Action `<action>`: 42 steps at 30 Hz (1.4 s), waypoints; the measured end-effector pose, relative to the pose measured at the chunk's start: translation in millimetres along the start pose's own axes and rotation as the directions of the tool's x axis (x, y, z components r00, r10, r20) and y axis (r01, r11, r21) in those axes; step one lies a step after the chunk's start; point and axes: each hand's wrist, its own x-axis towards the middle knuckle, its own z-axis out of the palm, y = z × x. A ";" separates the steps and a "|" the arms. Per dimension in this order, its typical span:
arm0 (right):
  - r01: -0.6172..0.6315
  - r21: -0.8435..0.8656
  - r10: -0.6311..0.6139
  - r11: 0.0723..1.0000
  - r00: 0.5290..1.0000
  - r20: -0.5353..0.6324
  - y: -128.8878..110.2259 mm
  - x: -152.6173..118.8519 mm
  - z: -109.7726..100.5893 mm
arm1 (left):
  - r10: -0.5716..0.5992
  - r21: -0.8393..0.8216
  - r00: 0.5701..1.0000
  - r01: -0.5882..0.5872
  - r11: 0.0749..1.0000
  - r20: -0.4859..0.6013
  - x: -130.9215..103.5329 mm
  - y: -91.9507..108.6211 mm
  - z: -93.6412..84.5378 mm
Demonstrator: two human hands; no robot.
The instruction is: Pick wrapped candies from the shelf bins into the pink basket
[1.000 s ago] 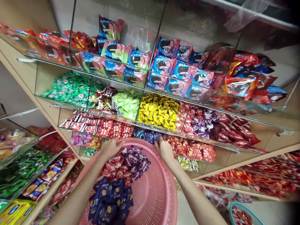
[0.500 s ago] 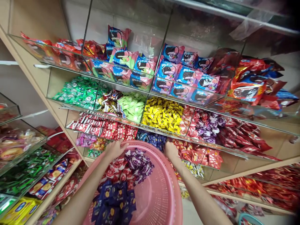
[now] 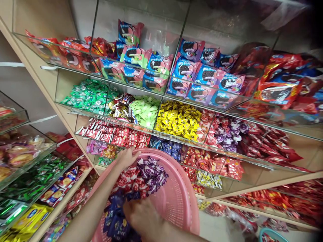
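A pink plastic basket [image 3: 180,188] with a slotted wall stands below the shelves. My left hand [image 3: 128,158] is closed on its far left rim. My right hand [image 3: 145,213] is inside the basket, over dark blue wrapped packets [image 3: 114,220]. Motion blurs this hand and its fingers are partly hidden, so I cannot make out whether it holds anything. Red-and-white wrapped sweets [image 3: 130,178] and purple-and-white wrapped sweets [image 3: 152,173] lie beside the packets, toward the far side of the basket.
Just past the basket rim, a shelf compartment holds more dark blue packets [image 3: 168,149]. Above are yellow sweets [image 3: 178,121], green sweets [image 3: 87,97] and blue-and-pink biscuit packs [image 3: 186,70] behind clear panels. More shelves angle off left. A teal container [image 3: 271,232] stands at lower right.
My right hand has come from the basket's far right rim, by the shelf, back to the dark blue packets in the basket. My left hand stays on the rim. The view has shifted slightly.
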 end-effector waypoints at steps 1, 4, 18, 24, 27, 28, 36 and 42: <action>0.005 0.025 -0.005 1.000 1.000 -0.008 -4.2 2.2 1.7 | 0.007 0.002 1.000 -0.007 1.000 -0.003 0.6 -0.6 0.2; -0.107 0.119 0.117 0.987 0.990 -0.078 14.0 1.6 -11.2 | 0.020 0.007 1.000 -0.020 1.000 -0.017 2.3 -1.8 0.6; -0.849 0.005 0.840 0.529 0.525 0.139 239.7 3.0 -9.6 | 0.048 0.013 0.998 -0.047 0.999 -0.042 7.0 -7.4 5.1; -0.862 -0.024 0.852 0.507 0.497 0.165 241.8 8.4 -0.7 | 0.019 -0.006 1.000 -0.019 1.000 -0.011 6.1 -3.3 -0.4; -0.857 -0.020 0.850 0.516 0.508 0.141 237.1 4.4 -2.1 | 0.031 -0.006 0.999 -0.031 0.999 -0.012 5.9 -2.7 -1.5; -0.853 -0.016 0.847 0.522 0.516 0.129 235.4 2.0 -3.8 | 0.034 -0.006 0.999 -0.035 0.999 -0.014 5.8 -2.6 -1.9; -0.780 0.239 0.797 0.578 0.603 0.043 220.3 -40.1 -37.6 | 0.031 -0.016 0.999 -0.031 0.999 -0.008 5.0 -1.8 -3.2; -0.304 0.928 0.669 0.216 0.739 0.087 179.7 -59.0 -61.1 | 0.035 0.008 0.999 -0.034 0.999 -0.028 5.9 -2.7 -0.3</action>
